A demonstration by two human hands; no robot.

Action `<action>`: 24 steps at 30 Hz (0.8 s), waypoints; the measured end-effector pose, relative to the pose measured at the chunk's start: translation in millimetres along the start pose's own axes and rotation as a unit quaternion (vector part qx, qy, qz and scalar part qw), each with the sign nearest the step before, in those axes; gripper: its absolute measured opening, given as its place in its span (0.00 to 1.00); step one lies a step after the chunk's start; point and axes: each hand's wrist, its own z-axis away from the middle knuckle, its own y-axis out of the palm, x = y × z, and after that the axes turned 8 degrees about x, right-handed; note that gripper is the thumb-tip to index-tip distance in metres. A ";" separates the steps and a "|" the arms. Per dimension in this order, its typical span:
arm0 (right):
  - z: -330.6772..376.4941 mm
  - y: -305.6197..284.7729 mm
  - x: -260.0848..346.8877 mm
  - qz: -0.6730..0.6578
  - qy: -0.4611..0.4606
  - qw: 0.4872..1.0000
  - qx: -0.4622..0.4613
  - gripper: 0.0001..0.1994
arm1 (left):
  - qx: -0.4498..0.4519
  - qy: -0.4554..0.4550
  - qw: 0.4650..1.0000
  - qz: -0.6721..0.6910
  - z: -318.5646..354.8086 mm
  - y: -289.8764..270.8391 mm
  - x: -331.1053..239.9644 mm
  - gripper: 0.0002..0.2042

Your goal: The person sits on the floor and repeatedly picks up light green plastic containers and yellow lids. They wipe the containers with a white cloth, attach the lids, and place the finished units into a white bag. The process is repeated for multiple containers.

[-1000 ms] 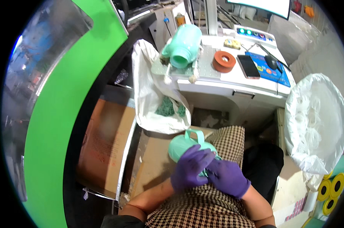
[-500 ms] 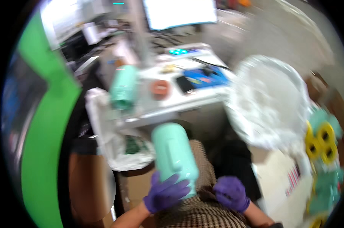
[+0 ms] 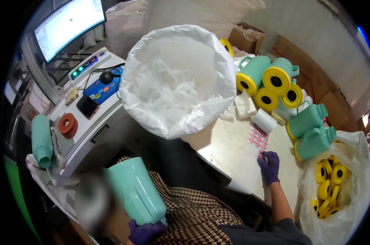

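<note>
Resting upright on the lap, the mint jug (image 3: 136, 192) is steadied from below by the left hand (image 3: 145, 231), fingers curled round its base. Across at the table (image 3: 222, 143), the right hand (image 3: 269, 165) pinches a label sheet (image 3: 257, 138), fingertips down; finished jugs (image 3: 271, 85) lie beyond.

Bare tabletop (image 3: 226, 143) between white sack (image 3: 179, 77) and jugs (image 3: 311, 130).

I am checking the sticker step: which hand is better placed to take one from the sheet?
Right. The right hand already rests on the sheet on the table, while the left hand holds the jug.
</note>
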 end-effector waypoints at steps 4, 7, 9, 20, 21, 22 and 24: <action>-4.4 9.4 -4.0 -0.017 0.052 0.998 0.013 0.09 | 0.005 -0.005 1.000 0.014 -2.2 -3.4 -2.6 0.13; 0.2 5.2 -25.4 0.025 -0.016 0.999 0.044 0.10 | 0.080 -0.023 0.996 0.030 -17.3 -16.3 -5.1 0.16; 6.6 -1.9 9.2 0.014 -0.091 0.996 0.002 0.08 | 0.109 0.022 0.990 -0.085 -11.1 -12.1 -9.2 0.23; -44.0 52.6 362.1 -0.432 -0.212 0.766 0.426 0.06 | 0.051 0.092 0.518 -0.849 20.7 43.2 -13.6 0.30; -46.0 63.8 379.3 -0.432 -0.227 0.744 0.457 0.07 | 0.047 0.049 0.433 -0.899 38.6 75.2 -24.3 0.32; -47.6 74.3 389.9 -0.431 -0.239 0.722 0.486 0.08 | 0.055 0.042 0.514 -0.855 40.5 76.7 -25.5 0.30; -53.4 93.5 396.6 -0.406 -0.246 0.720 0.506 0.09 | 0.067 0.063 0.794 -0.601 27.1 57.5 -17.4 0.25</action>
